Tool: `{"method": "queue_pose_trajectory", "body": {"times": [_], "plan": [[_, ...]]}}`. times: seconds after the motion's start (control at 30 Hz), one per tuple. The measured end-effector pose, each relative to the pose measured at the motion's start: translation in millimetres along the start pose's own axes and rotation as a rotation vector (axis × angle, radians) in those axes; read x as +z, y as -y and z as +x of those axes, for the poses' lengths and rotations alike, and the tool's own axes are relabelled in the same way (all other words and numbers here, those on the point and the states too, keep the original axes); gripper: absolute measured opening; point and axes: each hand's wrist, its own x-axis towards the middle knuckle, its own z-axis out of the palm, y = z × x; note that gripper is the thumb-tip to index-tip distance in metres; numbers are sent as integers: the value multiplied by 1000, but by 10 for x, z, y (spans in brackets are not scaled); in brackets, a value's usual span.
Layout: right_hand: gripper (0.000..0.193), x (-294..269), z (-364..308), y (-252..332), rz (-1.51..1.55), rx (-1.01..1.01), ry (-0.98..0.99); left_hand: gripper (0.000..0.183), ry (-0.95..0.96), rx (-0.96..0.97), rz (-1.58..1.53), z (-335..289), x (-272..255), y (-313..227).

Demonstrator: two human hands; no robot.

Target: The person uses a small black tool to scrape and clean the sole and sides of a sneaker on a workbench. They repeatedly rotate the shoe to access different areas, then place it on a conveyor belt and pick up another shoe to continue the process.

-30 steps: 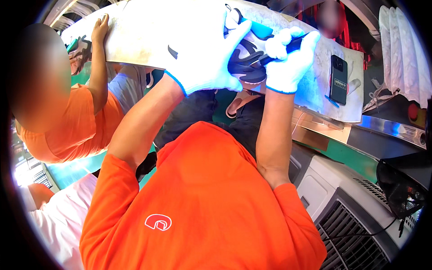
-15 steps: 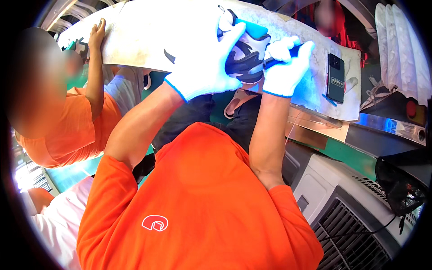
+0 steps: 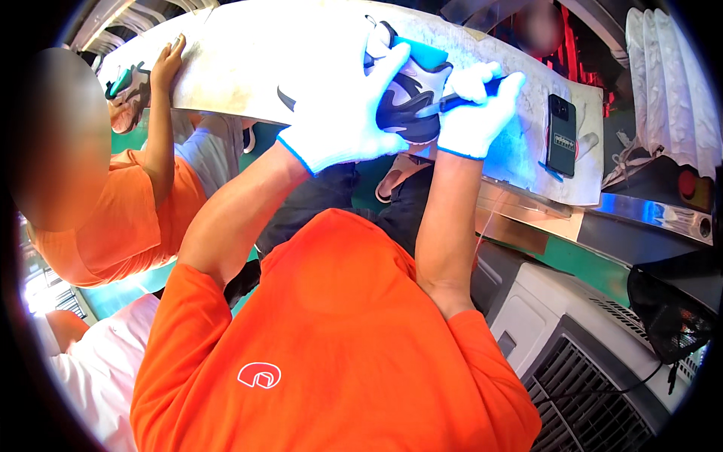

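Note:
A black, grey and white sneaker [image 3: 407, 117] with a turquoise lining is held over the near edge of the white bench. My left hand [image 3: 339, 105], in a white knit glove with a blue cuff, is closed around its left side, the thumb along the upper. At its right, my right hand [image 3: 476, 124], gloved alike, grips a slim dark-handled tool [image 3: 456, 102]. The tool's pale tip points left and meets the sneaker's side; glare hides whether it is a brush or a blade. A dark curved strip [image 3: 286, 99] lies left of my left hand.
A phone [image 3: 561, 135] lies on the bench [image 3: 226, 60] at right, beside a thin blue item [image 3: 550, 171]. To my left, a co-worker's hand [image 3: 167, 64] rests near another sneaker [image 3: 130, 96]. A grey vented machine [image 3: 561, 331] stands low at right.
My right hand has shifted slightly, and the tool's tip sits a little higher on the sneaker's side. At far left, the co-worker's sneaker shows more fully as their head has moved.

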Motion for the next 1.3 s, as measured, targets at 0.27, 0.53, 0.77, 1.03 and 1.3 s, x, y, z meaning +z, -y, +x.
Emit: {"method": "queue_pose_trajectory", "body": {"times": [0.27, 0.53, 0.77, 1.03, 1.3], "plan": [[51, 182, -7, -170, -589, -381, -281, 125, 10, -5, -50, -11, 41, 10], [75, -350, 120, 605, -2257, -228, -237, 125, -5, 16, -135, -46, 33, 60], [88, -140, -549, 284, -1605, -261, 59, 128, -66, 38, -62, -87, 73, 68], [42, 129, -770, -62, -1241, 63, 83, 119, 39, 49, -561, -141, -294, 560], [39, 91, -793, -85, -1221, 71, 79, 98, 305, -375, -1037, -260, -249, 1125]]}}
